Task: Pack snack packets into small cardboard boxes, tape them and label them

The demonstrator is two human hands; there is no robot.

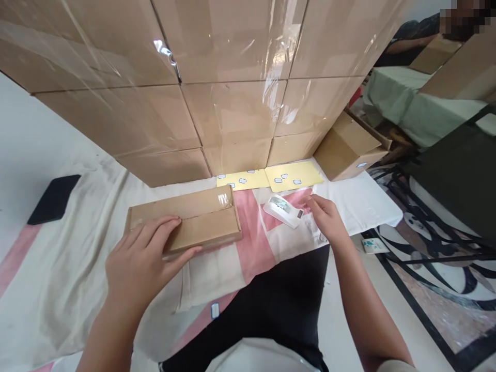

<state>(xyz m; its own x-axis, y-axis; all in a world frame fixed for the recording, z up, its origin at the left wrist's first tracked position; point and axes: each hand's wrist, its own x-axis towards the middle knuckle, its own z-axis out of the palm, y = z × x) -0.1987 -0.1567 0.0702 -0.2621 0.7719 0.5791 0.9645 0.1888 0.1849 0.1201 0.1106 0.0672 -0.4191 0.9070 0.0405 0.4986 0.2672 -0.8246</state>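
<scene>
A flat, closed cardboard box (209,219) lies on the cloth-covered table. A shiny patch of clear tape shows near its far right corner. My left hand (143,258) grips the box's left part, with the fingers over the top and the thumb along the near side. To the right sits a small white tape dispenser (284,211). My right hand (327,217) is just right of the dispenser, its thumb and forefinger pinched together. Anything between those fingertips is too small or clear to make out.
Stacked cartons (236,111) wrapped in clear film rise behind. Yellow sheets (296,174) with small blue-edged labels lie at their foot. A black phone (54,199) lies left. An open carton (344,147) stands right, a dark chair (457,139) beyond. Another person's arm (411,45) shows far right.
</scene>
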